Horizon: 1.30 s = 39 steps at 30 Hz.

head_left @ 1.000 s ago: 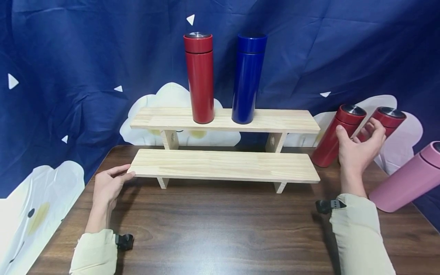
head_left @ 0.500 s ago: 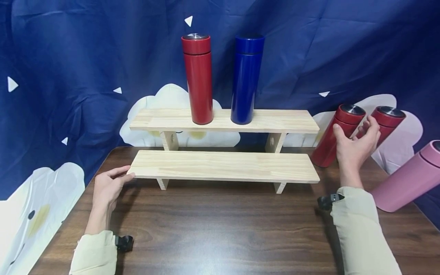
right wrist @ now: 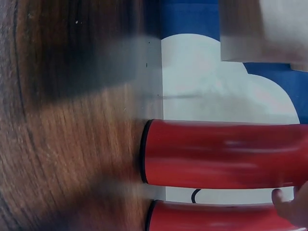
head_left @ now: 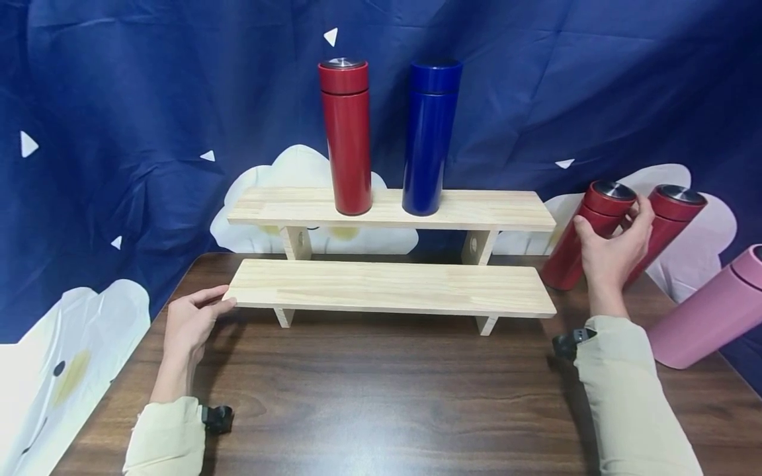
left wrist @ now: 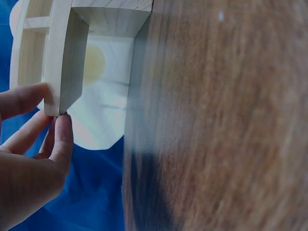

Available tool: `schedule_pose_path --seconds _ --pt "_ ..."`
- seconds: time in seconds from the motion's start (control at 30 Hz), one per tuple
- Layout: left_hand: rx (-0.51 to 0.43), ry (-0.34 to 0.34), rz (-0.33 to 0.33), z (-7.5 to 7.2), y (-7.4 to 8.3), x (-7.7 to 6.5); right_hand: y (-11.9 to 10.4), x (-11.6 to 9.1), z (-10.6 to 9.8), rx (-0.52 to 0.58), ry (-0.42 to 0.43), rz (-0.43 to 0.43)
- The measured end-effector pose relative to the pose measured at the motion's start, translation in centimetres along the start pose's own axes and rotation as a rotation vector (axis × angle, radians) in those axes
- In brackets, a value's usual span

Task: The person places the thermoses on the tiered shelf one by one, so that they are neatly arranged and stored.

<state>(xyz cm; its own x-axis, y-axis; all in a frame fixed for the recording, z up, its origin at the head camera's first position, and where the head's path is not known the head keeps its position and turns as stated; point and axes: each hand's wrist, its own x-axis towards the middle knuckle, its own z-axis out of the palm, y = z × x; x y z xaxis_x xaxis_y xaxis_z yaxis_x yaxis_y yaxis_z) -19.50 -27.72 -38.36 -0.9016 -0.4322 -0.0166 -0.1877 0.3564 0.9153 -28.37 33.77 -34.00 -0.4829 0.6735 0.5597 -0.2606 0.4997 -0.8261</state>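
Observation:
My left hand (head_left: pixel 189 324) pinches the front left corner of the two-tier wooden shelf (head_left: pixel 387 287); the left wrist view shows fingertips on both sides of the board's end (left wrist: pixel 55 98). On the right, my right hand (head_left: pixel 616 254) curls round the upper part of a red thermos (head_left: pixel 568 248), thumb on its left side, fingers on its right. This thermos stands on the table beside the shelf. In the right wrist view, a fingertip (right wrist: pixel 279 199) shows at its edge. A second red thermos (head_left: pixel 669 225) stands just right of it, partly hidden by the hand.
A red thermos (head_left: pixel 347 139) and a blue thermos (head_left: pixel 431 139) stand upright on the upper tier. A pink thermos (head_left: pixel 705 314) stands at the table's right edge. The brown wooden table (head_left: pixel 381 396) extends in front; a blue patterned cloth (head_left: pixel 149 99) hangs behind.
My right hand has shifted left, its fingers passing from in front of the second red thermos to the gap between both and curling round the left one. My left hand has stayed at the shelf corner.

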Motion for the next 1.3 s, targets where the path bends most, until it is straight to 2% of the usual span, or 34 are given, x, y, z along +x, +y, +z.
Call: schedule_pose_path --seconds 0.27,0.47,0.87,1.3 --pt "-0.021 -0.004 0.005 0.0 -0.1 0.0 0.6 0.3 0.1 -0.052 -0.034 0.019" --pt "-0.019 -0.013 -0.004 0.0 -0.1 0.0 0.6 0.3 0.0 -0.061 -0.028 0.018" --pt "-0.025 -0.016 0.011 0.0 -0.2 0.1 0.3 0.5 -0.2 0.004 0.031 0.083" --pt "-0.029 -0.008 0.020 0.0 -0.1 0.0 -0.9 0.4 -1.5 0.087 0.079 0.080"
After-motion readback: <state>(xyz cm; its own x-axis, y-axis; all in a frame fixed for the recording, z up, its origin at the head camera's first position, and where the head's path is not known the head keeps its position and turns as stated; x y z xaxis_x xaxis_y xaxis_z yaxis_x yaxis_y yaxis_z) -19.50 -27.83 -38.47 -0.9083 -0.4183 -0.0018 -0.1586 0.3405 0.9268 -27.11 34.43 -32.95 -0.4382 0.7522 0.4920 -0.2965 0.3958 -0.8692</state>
